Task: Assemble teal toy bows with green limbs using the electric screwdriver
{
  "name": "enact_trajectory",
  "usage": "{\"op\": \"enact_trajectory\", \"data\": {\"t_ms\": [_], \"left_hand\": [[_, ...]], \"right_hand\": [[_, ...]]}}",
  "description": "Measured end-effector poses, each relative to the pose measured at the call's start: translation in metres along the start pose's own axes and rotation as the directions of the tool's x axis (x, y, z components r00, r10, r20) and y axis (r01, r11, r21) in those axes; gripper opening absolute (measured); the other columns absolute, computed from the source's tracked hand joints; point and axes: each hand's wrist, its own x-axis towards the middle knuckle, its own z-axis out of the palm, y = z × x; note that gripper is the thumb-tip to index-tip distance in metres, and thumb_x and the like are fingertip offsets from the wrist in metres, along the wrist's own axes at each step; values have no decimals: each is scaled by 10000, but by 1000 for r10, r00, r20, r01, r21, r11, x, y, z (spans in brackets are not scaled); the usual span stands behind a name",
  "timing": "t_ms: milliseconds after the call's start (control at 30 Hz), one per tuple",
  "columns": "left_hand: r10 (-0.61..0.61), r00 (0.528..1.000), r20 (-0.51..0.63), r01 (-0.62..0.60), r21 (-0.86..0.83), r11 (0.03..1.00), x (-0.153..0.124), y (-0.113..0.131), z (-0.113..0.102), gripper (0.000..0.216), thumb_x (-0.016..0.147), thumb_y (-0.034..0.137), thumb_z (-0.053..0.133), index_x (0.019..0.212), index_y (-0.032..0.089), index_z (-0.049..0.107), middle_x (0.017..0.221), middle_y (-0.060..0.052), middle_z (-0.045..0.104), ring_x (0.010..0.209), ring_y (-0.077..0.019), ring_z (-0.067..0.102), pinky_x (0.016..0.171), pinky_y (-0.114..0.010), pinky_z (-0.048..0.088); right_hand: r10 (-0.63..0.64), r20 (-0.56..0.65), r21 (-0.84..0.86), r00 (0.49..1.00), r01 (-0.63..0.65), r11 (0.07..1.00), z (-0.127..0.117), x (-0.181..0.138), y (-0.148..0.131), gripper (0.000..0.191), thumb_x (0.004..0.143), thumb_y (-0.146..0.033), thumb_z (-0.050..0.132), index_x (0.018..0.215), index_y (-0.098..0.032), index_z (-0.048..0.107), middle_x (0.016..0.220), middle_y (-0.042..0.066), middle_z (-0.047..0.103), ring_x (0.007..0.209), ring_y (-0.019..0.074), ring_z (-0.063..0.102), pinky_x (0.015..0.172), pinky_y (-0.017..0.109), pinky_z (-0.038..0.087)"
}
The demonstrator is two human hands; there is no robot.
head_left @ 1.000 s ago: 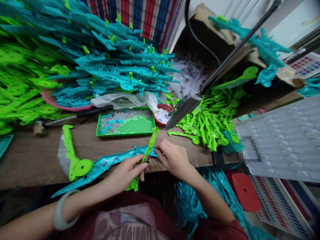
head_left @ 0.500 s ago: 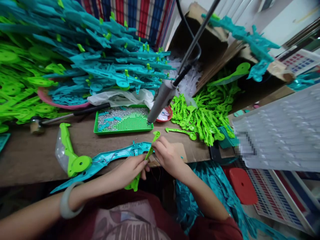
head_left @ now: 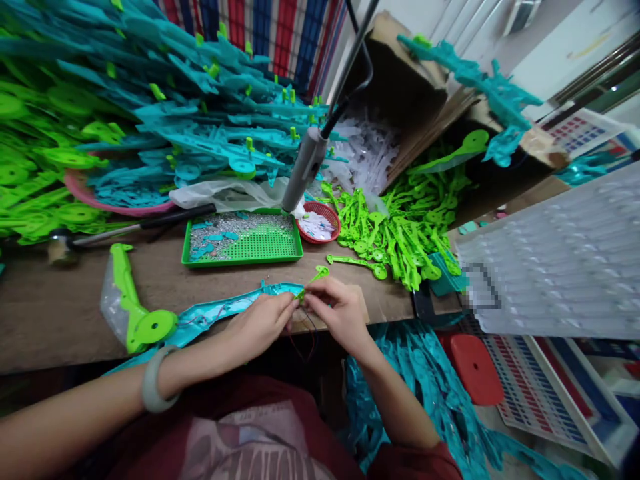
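At the table's front edge, both hands meet over a bright green plastic part (head_left: 323,271). Its rounded end sticks out beyond my right hand, and its middle is covered by fingers. My left hand (head_left: 263,319) is closed, fingertips pinching the part from the left. On the other side my right hand (head_left: 343,310) pinches it between thumb and fingers. Thin red and dark wires (head_left: 311,327) dangle below the fingertips. Under and behind my left hand lies a long teal plastic shell (head_left: 205,317) with wires inside. A green piece with a round disc (head_left: 156,327) rests over its left end.
Behind the hands stands a green tray (head_left: 267,250) of small metal pieces, beside a red basket (head_left: 320,223). A grey hanging tool (head_left: 304,167) dangles above. Heaps of teal parts (head_left: 200,120) and green parts (head_left: 385,233) flank it. A hammer (head_left: 63,247) lies left.
The green part has turned from steeply upright to a flatter slant, its rounded end pointing right, and my hands cover more of it. The hanging tool has shifted left.
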Motion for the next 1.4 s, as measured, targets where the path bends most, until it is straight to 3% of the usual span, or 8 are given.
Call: {"op": "enact_trajectory", "data": {"t_ms": [133, 300, 500, 600, 700, 933, 1100, 1400], "left_hand": [[-55, 995, -82, 66, 144, 987, -1, -2, 8, 362, 1012, 394, 303, 866, 214, 581, 811, -77, 671, 758, -241, 623, 702, -341, 399], [-111, 988, -110, 132, 208, 969, -6, 1, 16, 333, 1030, 358, 303, 897, 229, 580, 822, -59, 677, 767, -230, 641, 685, -319, 384], [-154, 979, -137, 183, 236, 954, -17, 11, 19, 345, 1046, 375, 304, 920, 233, 593, 816, -53, 693, 789, -241, 682, 636, -307, 386], [-149, 983, -110, 174, 275, 945, -23, 16, 22, 349, 1050, 362, 294, 982, 234, 611, 867, -60, 723, 795, -246, 712, 612, -302, 403], [-134, 987, -91, 158, 345, 925, -27, 19, 25, 366, 1056, 344, 270, 1101, 234, 616, 939, -81, 749, 837, -270, 739, 633, -314, 450], [-162, 982, -97, 188, 429, 883, -28, 23, 29, 402, 1060, 341, 263, 1187, 228, 627, 932, -113, 771, 834, -295, 759, 612, -315, 490], [-170, 981, -91, 191, 362, 912, -28, 23, 31, 372, 1056, 322, 295, 1218, 232, 617, 989, -104, 773, 889, -293, 756, 638, -320, 511], [-144, 983, -110, 173, 332, 927, -28, 21, 36, 362, 1054, 336, 305, 1133, 235, 644, 950, -93, 772, 848, -280, 751, 627, -309, 486]], "right_hand": [[163, -10, 269, 987, -154, 951, 6, -5, 5, 85, 872, -270, 705, 931, -213, 724, 869, 8, 698, 734, 137, 730, 698, 259, 618], [187, -42, 361, 981, -160, 919, 13, -12, 8, 79, 874, -268, 713, 932, -214, 721, 885, 15, 724, 739, 146, 739, 697, 277, 632], [-81, -265, -11, 961, 81, 997, 19, -19, 14, 23, 892, -206, 696, 899, -225, 708, 974, 40, 610, 875, 142, 640, 687, 258, 573], [-170, -284, -132, 944, 137, 982, 20, -22, 14, 46, 899, -182, 689, 890, -225, 702, 920, 29, 594, 870, 147, 614, 719, 283, 558], [-195, -290, -169, 937, 151, 974, 20, -25, 11, 59, 882, -170, 708, 864, -226, 706, 865, 21, 609, 861, 158, 613, 751, 311, 552], [-86, -263, -86, 961, 66, 994, 21, -33, 9, 87, 894, -204, 703, 926, -252, 769, 908, 40, 630, 827, 160, 644, 660, 291, 565], [-184, -268, -179, 946, 139, 974, 21, -37, 12, 128, 936, -185, 642, 983, -247, 744, 931, 50, 641, 842, 163, 652, 695, 308, 585], [-391, -336, -437, 857, 227, 871, 29, -38, 14, 133, 941, -137, 603, 969, -242, 680, 895, 48, 612, 835, 169, 613, 745, 326, 569]]}}
